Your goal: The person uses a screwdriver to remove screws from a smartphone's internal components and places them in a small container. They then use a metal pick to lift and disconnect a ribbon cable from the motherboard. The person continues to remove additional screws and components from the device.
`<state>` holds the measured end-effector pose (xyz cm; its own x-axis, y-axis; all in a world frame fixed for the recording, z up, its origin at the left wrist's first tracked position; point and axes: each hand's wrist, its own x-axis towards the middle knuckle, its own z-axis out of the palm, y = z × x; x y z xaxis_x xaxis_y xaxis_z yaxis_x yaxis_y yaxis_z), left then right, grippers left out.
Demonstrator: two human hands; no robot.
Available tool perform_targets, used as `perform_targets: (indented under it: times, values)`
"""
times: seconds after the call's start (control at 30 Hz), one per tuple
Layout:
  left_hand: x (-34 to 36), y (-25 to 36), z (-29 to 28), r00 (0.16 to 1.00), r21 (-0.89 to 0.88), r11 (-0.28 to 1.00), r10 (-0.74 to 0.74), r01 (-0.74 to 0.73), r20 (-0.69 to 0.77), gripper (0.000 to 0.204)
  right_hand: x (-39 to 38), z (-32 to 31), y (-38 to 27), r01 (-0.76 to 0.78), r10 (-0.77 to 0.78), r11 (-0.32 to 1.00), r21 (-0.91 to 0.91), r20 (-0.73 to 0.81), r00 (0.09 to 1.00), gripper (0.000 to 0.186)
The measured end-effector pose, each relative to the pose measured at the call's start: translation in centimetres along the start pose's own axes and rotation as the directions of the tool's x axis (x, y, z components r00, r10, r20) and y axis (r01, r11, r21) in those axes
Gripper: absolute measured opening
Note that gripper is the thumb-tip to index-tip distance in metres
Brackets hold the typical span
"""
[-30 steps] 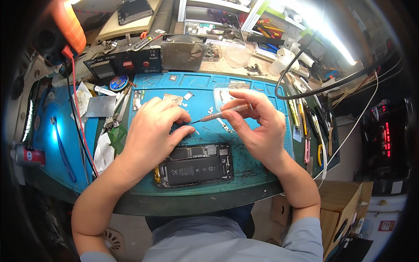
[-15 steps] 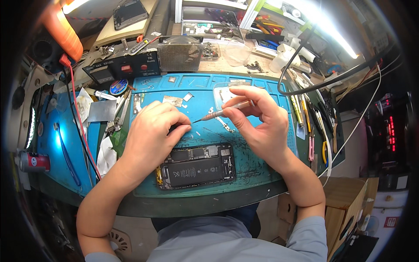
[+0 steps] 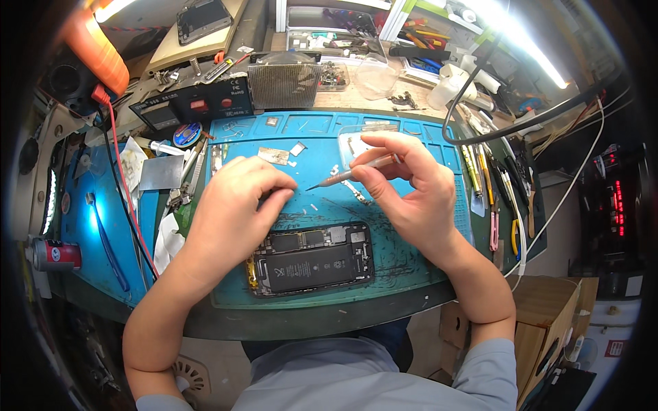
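Note:
My right hand (image 3: 415,185) grips a slim precision screwdriver (image 3: 353,171) between thumb and fingers, its dark tip slanting down to the left. Just left of that tip is my left hand (image 3: 243,198), back upward, thumb and forefinger drawn together; whatever they may pinch is hidden. Below both hands an opened smartphone (image 3: 312,260) lies flat on the blue repair mat (image 3: 404,274), its black battery and boards exposed. Beyond the screwdriver tip rest a thin metal plate (image 3: 273,156) and a small flex cable part (image 3: 358,193).
A clear plastic box (image 3: 353,140) stands behind my right hand. Pliers, tweezers and other tools (image 3: 504,198) line the right side. At left are a solder spool (image 3: 186,135), a glowing blue brush-like tool (image 3: 103,236) and red and black leads (image 3: 123,178). A black cable (image 3: 449,113) loops overhead.
My left fingers have drawn slightly left, away from the screwdriver tip. The right hand keeps its grip, nearly still. The whole view has shifted a little.

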<state>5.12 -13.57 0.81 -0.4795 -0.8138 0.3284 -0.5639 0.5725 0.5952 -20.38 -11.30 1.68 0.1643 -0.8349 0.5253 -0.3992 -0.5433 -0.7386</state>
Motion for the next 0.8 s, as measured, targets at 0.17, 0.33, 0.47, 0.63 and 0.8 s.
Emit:
perform_targets:
  times: [0.17, 0.33, 0.47, 0.63, 0.8]
  values:
    - [0.2, -0.3, -0.6, 0.998, 0.013, 1.000, -0.018, 0.018, -0.057, 0.012, 0.1, 0.0, -0.2, -0.001, 0.001, 1.000, 0.002, 0.083, 0.997, 0.038]
    - [-0.1, -0.1, -0.1, 1.000, -0.003, 1.000, -0.003, 0.003, -0.014, 0.011, 0.0, 0.4, 0.1, 0.014, -0.015, 1.000, 0.020, 0.034, 0.999, 0.037]
    - [0.0, 0.6, -0.3, 0.999, 0.002, 1.000, -0.021, 0.021, 0.034, 0.014, -0.1, 0.4, 0.1, 0.038, -0.038, 0.999, 0.034, -0.011, 0.999, 0.037]
    - [-0.1, 0.7, -0.1, 0.999, -0.021, 0.999, -0.034, 0.035, 0.041, 0.013, 0.1, -0.3, -0.6, 0.009, -0.010, 1.000, 0.014, 0.081, 0.997, 0.040]
    - [-0.1, 0.8, 0.0, 0.999, -0.018, 0.999, -0.026, 0.027, 0.018, 0.012, 0.0, -0.4, -0.7, 0.016, -0.017, 1.000, 0.027, 0.055, 0.998, 0.041]
